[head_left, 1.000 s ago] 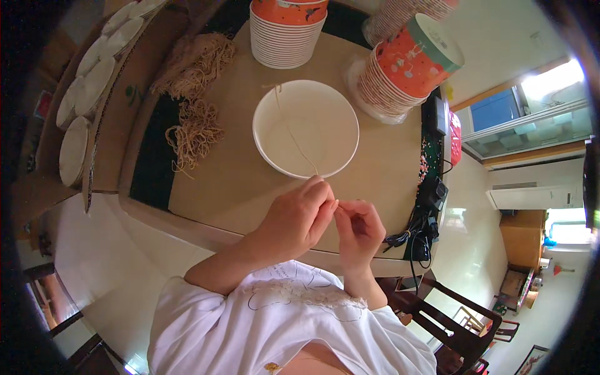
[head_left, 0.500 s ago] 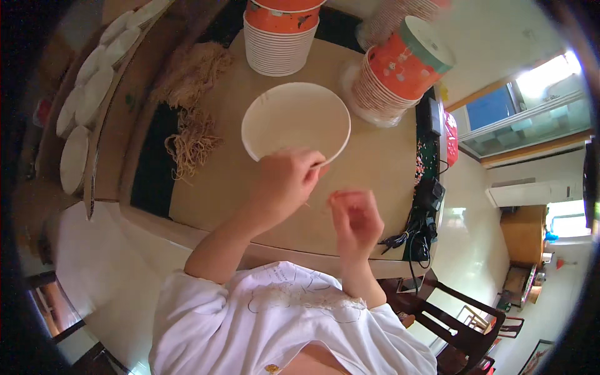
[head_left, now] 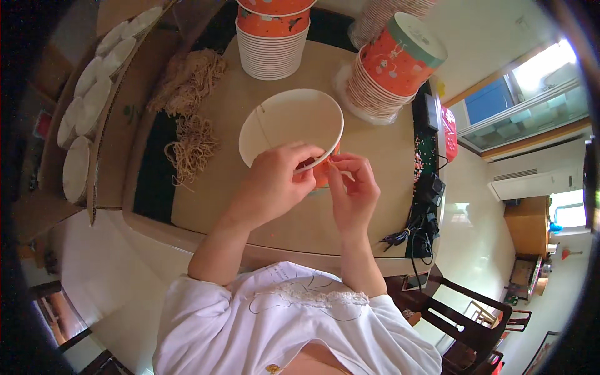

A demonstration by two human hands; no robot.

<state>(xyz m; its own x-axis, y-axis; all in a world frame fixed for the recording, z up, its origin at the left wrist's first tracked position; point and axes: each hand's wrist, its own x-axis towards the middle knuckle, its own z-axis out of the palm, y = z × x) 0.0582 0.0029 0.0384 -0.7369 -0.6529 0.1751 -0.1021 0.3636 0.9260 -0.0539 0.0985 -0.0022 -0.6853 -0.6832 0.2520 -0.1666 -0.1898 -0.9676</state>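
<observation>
A white-lined paper bucket point(head_left: 306, 115) with an orange outside stands tilted on the brown board in front of me. My left hand point(head_left: 275, 178) grips its near rim, fingers inside and thumb outside. At the outer wall just right of that grip, my right hand point(head_left: 355, 187) is closed in a pinch. Whatever lies between its fingertips is too small to make out. A thin string point(head_left: 265, 125) runs down the inner wall of the bucket. To the left lie loose bundles of tan string point(head_left: 192, 147).
Stacked paper buckets point(head_left: 273, 53) stand at the back, with another orange stack point(head_left: 381, 81) in plastic at the right. An open carton point(head_left: 112, 137) of white-topped rolls sits left. Black cables and adapters point(head_left: 428, 194) line the right edge, near scattered beads point(head_left: 419, 159).
My right hand has moved up and in to the bucket's outer wall. The bucket has tilted, showing more of its orange side, while my left hand keeps its rim.
</observation>
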